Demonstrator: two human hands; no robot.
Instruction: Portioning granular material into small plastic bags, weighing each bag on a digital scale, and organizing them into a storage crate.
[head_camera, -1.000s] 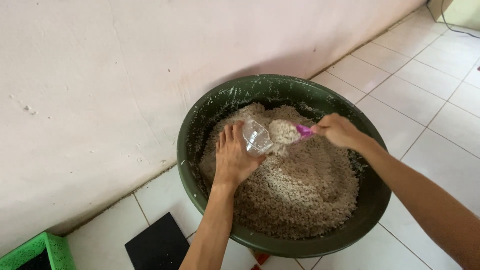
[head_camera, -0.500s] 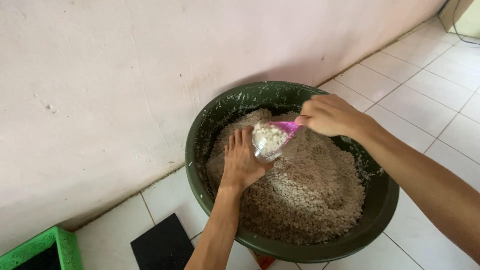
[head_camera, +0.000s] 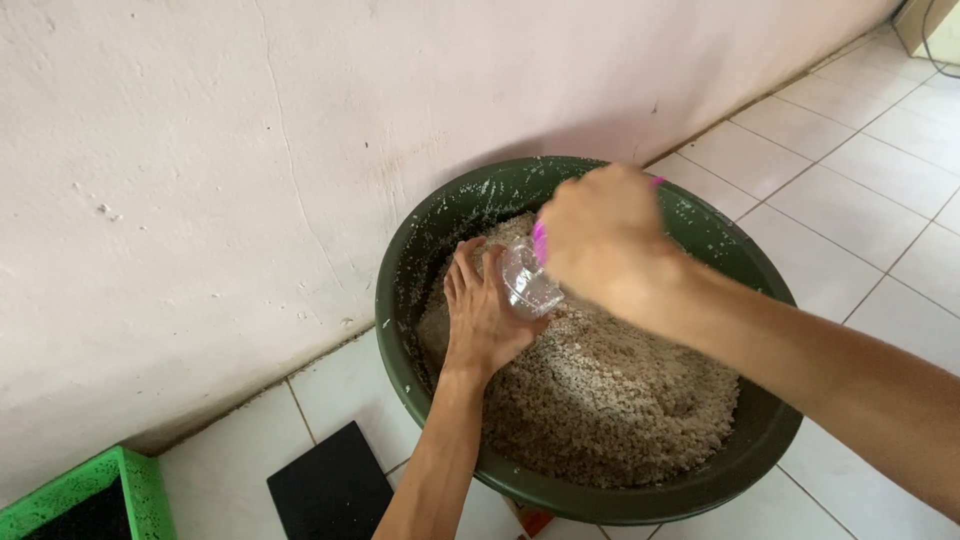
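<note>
Left hand (head_camera: 487, 318) lying flat, fingers spread, on grain inside green basin (head_camera: 440, 225); right hand (head_camera: 605, 240) closed, gripping pink-handled clear scoop (head_camera: 528, 282) above basin centre; advise keeping scoop low, tipping slowly.

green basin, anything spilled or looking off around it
Nothing looks spilled onto the floor tiles. The one untidy bit: pale grains stick to the inner wall of the green basin above the heap. The left hand lies on the grain, the right hand tips a clear scoop.
</note>
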